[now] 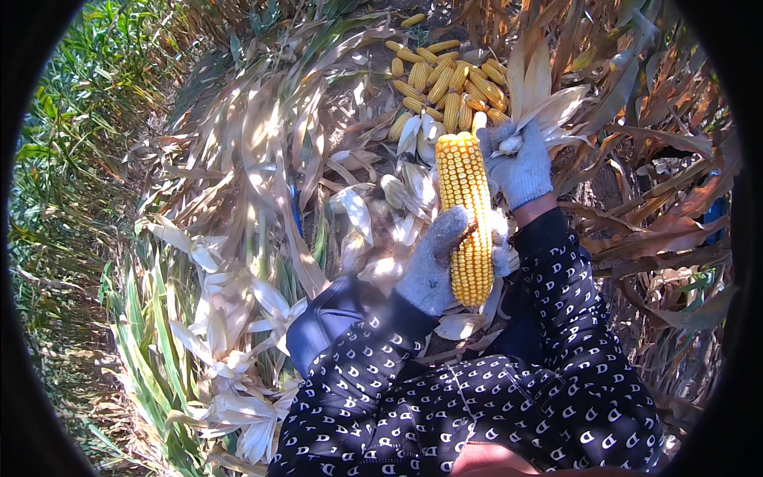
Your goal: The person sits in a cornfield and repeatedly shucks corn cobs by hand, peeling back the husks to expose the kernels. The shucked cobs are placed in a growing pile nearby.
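My left hand (438,256), in a grey knit glove, grips the lower half of a husked yellow corn cob (464,197), thumb on one side and fingers round the other. The cob stands lengthwise in the middle of the view, its kernels bare. To the right of its upper end, my right hand (521,161), gloved alike, is closed on pale dry corn husks (539,89) that fan out above and beside the fist. Beyond the hands lies a heap of husked corn cobs (453,83) on the ground.
Unhusked ears and loose pale husks (411,191) lie just left of the held cob, with more husks (220,340) further left. Dry corn stalks (250,137) cover the ground at left. Brown leaves (667,220) crowd the right side, and green plants (65,119) stand at far left.
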Demonstrator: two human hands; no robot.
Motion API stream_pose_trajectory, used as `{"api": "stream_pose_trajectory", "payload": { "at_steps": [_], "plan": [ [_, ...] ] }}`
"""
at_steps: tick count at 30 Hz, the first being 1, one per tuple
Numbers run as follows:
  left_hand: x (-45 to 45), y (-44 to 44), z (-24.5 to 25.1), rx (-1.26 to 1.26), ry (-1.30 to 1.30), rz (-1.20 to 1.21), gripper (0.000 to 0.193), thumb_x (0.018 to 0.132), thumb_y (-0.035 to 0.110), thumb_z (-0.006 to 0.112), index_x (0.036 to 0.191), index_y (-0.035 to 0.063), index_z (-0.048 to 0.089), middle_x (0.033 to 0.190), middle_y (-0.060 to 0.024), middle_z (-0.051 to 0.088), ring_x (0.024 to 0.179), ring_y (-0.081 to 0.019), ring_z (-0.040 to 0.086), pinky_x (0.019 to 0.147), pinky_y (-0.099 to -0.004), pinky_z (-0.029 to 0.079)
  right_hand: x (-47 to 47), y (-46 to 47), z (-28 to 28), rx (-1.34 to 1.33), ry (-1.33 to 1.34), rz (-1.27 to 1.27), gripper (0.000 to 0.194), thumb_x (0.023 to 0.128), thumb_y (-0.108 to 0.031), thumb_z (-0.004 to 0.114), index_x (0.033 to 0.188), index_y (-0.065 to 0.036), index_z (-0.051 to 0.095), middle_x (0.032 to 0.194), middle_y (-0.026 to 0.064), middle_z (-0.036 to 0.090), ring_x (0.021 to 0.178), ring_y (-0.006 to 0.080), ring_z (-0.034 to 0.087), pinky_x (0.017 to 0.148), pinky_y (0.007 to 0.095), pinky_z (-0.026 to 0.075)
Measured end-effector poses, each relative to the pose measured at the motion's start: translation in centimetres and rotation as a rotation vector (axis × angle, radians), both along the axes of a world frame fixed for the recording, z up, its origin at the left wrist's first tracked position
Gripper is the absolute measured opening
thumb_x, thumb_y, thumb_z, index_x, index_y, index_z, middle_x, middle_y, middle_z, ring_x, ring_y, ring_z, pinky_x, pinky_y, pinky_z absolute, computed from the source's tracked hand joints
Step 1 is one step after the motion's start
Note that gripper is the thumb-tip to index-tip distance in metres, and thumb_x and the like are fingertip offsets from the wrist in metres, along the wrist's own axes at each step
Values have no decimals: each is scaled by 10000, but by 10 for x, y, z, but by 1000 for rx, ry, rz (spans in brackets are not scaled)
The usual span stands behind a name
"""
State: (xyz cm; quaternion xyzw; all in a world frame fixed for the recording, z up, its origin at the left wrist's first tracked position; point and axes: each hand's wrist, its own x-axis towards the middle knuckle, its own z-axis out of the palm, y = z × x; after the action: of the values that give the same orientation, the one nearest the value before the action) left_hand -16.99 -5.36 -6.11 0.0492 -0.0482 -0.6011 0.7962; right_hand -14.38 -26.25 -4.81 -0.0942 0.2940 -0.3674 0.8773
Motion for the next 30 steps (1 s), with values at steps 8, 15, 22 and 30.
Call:
{"api": "stream_pose_trajectory", "payload": {
  "at_steps": [8, 15, 22, 30],
  "plan": [
    [19, -2, 48, 127, -358, 345, 524, 1040, 473, 556, 1316, 28, 545, 1079, -105, 665, 916, -231, 685, 837, -376, 585, -18, 70, -46, -1252, 457, 403, 468, 1057, -403, 513, 1318, -14, 508, 1067, 156, 606, 984, 286, 621, 975, 433, 519],
    [58, 27, 51, 481, -533, 853, 474, 1061, 431, 529, 1321, 36, 561, 1099, -97, 674, 969, -226, 680, 866, -369, 570, -21, 113, -17, -1596, 74, 650, 573, 1085, -422, 460, 1477, -8, 398, 1403, 178, 499, 1267, 298, 535, 1107, 427, 442],
    [66, 22, 47, 452, -543, 933, 369, 1097, 274, 417, 1304, 5, 563, 1202, -84, 618, 1130, -164, 596, 1002, -351, 476, -35, 105, 11, -1012, -163, 970, 865, 965, -461, 678, 1587, -14, 276, 1515, 148, 459, 1367, 216, 480, 1103, 352, 442],
    [78, 46, 69, 488, -314, 1042, 253, 1040, 287, 616, 1170, 73, 654, 797, 26, 632, 602, -69, 495, 558, -234, 428, -42, 103, -54, -240, 93, 1014, 353, 1018, -285, 642, 1253, -27, 594, 1064, 91, 685, 927, 191, 693, 784, 329, 600]
  ]
}}
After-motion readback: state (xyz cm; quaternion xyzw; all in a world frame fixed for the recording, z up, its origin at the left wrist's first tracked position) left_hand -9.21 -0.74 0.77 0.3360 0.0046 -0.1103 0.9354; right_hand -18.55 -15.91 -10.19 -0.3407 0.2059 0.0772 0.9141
